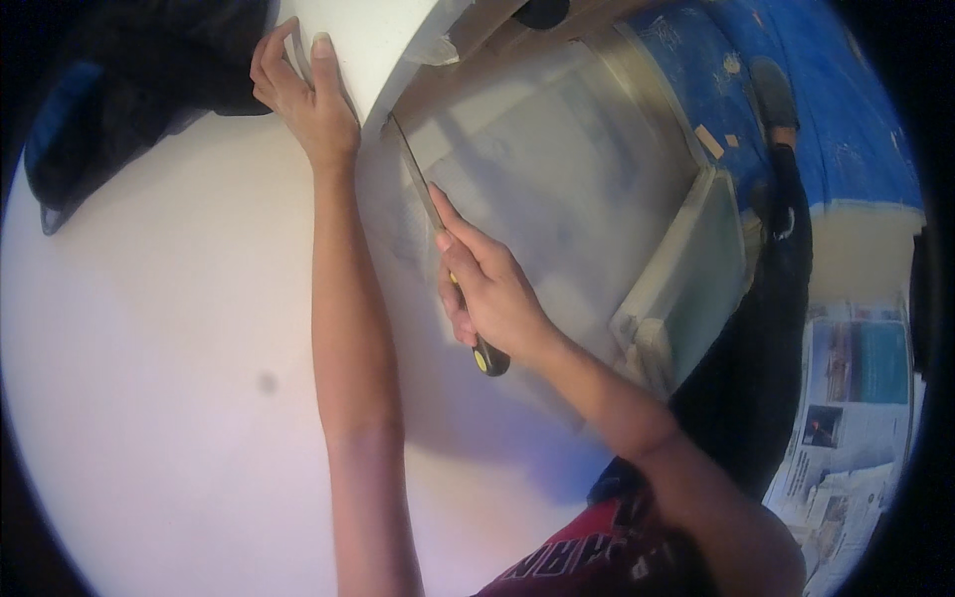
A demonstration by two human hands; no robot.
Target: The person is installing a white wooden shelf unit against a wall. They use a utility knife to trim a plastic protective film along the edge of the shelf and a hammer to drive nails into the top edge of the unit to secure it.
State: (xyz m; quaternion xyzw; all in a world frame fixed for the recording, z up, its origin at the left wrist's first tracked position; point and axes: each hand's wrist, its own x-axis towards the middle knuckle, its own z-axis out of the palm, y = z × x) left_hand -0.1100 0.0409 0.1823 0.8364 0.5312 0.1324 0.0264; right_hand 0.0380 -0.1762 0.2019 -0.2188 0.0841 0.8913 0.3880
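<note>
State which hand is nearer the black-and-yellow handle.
Right. The right hand grips the handle; the left hand is apart from it, farther forward and left, at the white panel.

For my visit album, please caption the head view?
Left hand on a white panel, right hand gripping a long-bladed tool.

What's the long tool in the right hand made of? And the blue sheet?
The blade, thin and straight, looks like dull grey metal. The handle seems smooth plastic or rubber, with a rounded end. The blue sheet, dull and creased, may be plastic or cloth.
</note>
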